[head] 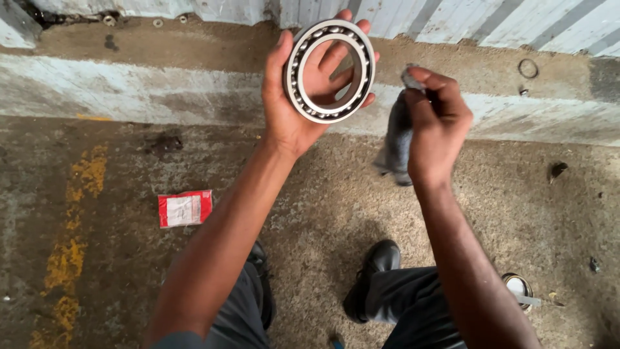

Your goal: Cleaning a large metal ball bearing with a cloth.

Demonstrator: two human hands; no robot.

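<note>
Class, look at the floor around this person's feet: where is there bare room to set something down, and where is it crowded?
Bare concrete floor lies left of the red and white packet, by the yellow paint streak. More lies right of the right hand, below the pale step. It is crowded between the black shoes and around the small round tin.

Both forearms are bare to above the elbow; no sleeves, gloves, rings or wristwear visible on the left hand (294, 97) or the right hand (436, 126). Dark grey cloth trousers (413, 304) cover both legs. Black, slightly glossy leather shoes (374, 274) on the feet, the left one mostly hidden.
</note>
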